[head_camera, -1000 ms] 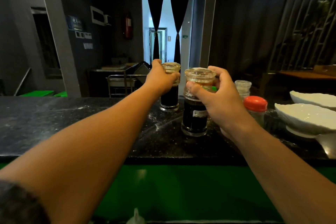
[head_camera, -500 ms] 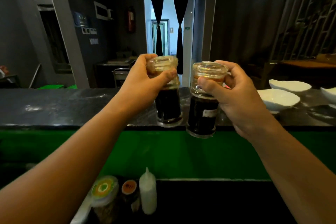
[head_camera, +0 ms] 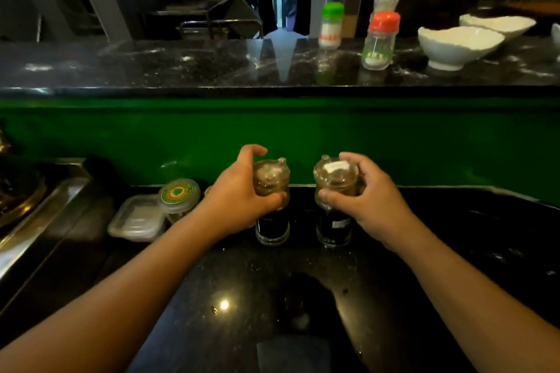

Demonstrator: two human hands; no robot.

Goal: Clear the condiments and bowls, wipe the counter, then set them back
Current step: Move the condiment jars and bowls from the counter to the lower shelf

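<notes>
Far left, a steel sink rim, something brassy and dim inside it. Next, on the lower black counter, a clear lidded plastic box, and touching its right end a round tub with a green-and-orange lid, just beside the left wrist. Behind all this a green panel, rising to the upper black counter. Up there, right of centre: a green-capped bottle, a red-capped bottle nearer the front edge, a clear bottle partly hidden behind the red cap, then a near white bowl and a far white bowl behind it.

Round the neck of the left jar, the left hand, curled, thumb across the front under the lid, forefinger arched over the top. Jar upright, dark liquid below, base seemingly on the lower counter. Just beside it, with a narrow gap, the right jar, upright too, dark, with a pale label. Round its neck and lid from the right side, the right hand, thumb across the front, fingers bent over the lid's edge. Both jars near the foot of the green panel, well apart from the bottles and bowls above.
</notes>
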